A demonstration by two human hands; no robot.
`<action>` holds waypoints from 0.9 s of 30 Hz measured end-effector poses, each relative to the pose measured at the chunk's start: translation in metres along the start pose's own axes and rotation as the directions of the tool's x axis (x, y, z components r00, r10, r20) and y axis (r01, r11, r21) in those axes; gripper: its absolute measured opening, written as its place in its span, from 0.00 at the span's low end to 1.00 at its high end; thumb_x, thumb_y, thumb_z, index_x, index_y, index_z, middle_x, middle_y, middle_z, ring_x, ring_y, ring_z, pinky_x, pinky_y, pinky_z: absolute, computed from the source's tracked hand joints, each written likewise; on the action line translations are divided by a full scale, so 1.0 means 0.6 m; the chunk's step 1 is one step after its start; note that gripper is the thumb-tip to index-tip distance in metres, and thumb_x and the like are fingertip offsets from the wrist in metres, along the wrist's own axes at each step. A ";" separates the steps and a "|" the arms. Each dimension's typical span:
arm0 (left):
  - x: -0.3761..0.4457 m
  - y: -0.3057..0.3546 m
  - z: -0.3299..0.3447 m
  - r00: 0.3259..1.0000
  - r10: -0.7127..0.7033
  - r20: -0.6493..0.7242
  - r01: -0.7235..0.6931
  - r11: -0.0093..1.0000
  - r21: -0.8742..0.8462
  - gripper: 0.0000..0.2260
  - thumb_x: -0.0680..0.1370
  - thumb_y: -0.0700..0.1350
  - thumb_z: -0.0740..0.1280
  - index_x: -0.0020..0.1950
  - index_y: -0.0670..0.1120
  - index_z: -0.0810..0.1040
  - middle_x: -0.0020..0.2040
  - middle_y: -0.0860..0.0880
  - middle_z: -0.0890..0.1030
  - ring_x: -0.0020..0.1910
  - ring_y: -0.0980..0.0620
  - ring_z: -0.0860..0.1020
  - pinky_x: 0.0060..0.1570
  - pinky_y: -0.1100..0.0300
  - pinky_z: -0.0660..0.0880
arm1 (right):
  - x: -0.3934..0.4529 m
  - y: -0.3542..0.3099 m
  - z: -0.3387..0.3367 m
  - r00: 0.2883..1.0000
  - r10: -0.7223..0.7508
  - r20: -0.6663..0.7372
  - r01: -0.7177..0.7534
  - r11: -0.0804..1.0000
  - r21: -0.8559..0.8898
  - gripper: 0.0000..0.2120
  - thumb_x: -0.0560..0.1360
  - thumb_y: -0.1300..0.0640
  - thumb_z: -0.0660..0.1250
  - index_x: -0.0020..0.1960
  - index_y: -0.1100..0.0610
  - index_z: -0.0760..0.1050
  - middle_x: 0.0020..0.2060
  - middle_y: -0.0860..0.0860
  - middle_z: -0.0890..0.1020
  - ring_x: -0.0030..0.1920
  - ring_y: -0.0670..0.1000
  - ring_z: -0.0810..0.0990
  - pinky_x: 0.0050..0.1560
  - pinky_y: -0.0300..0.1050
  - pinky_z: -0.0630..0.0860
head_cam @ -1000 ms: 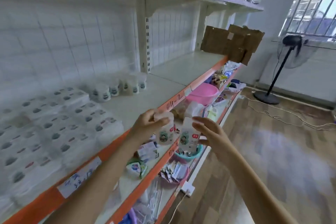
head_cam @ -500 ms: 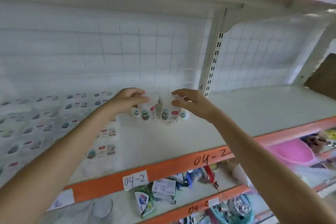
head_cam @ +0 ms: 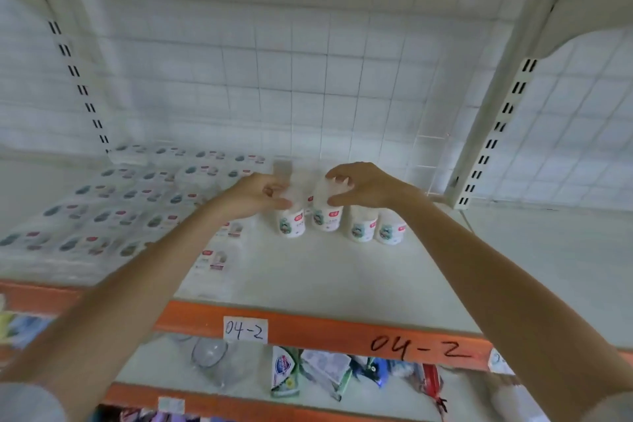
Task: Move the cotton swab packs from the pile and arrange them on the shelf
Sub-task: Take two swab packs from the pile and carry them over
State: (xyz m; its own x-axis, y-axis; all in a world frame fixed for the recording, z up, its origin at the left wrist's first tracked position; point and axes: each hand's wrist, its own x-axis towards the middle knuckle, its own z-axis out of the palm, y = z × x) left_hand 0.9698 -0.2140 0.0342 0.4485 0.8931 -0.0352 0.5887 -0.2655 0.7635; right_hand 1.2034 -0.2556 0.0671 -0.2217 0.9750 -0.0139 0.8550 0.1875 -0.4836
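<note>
Left hand [head_cam: 255, 193] curled round the top of one upright cotton swab pack [head_cam: 291, 221], thumb along its near side, base set on the white shelf [head_cam: 342, 271] or just above it; blur hides which. Right hand [head_cam: 364, 185] clawed over the cap of a second pack [head_cam: 326, 216], fingertips and thumb pinching it, just right of the first and almost touching. Two more upright packs [head_cam: 376, 228] standing just beside, right of the pair, in the same row. Flat wrapped packets [head_cam: 113, 212] spread in rows across the left of the same shelf. Orange shelf edge [head_cam: 325, 331] below, carrying a paper label [head_cam: 245, 329] reading 04-2.
</note>
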 end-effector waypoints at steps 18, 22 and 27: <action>0.009 0.019 0.053 0.969 0.143 -0.200 -0.131 0.989 0.069 0.23 0.70 0.45 0.74 0.62 0.42 0.74 0.54 0.47 0.75 0.52 0.51 0.75 0.53 0.59 0.73 | 0.006 0.030 0.033 0.996 -0.037 -0.087 0.018 0.978 -0.209 0.20 0.71 0.40 0.66 0.61 0.44 0.71 0.53 0.49 0.76 0.57 0.52 0.69 0.57 0.48 0.63; 0.013 0.017 0.057 0.963 0.144 -0.230 -0.133 0.989 0.063 0.23 0.69 0.47 0.74 0.61 0.42 0.74 0.54 0.49 0.74 0.50 0.52 0.75 0.52 0.58 0.73 | 0.004 0.027 0.033 0.994 -0.027 -0.102 0.006 0.979 -0.204 0.19 0.71 0.41 0.66 0.60 0.44 0.71 0.53 0.49 0.77 0.57 0.52 0.69 0.58 0.49 0.63; 0.014 0.016 0.058 0.960 0.157 -0.232 -0.143 0.987 0.074 0.24 0.69 0.47 0.74 0.62 0.41 0.74 0.53 0.49 0.74 0.50 0.52 0.74 0.53 0.57 0.73 | -0.002 0.025 0.038 0.990 -0.035 -0.138 0.008 0.981 -0.196 0.20 0.71 0.41 0.67 0.59 0.46 0.72 0.53 0.49 0.77 0.56 0.51 0.71 0.57 0.48 0.63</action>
State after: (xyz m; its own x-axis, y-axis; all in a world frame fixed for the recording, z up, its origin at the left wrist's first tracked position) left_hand 1.0028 -0.2221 0.0189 0.3667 0.9000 0.2356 0.5666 -0.4169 0.7107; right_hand 1.2059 -0.2565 0.0401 -0.1850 0.9748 0.1244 0.9286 0.2148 -0.3026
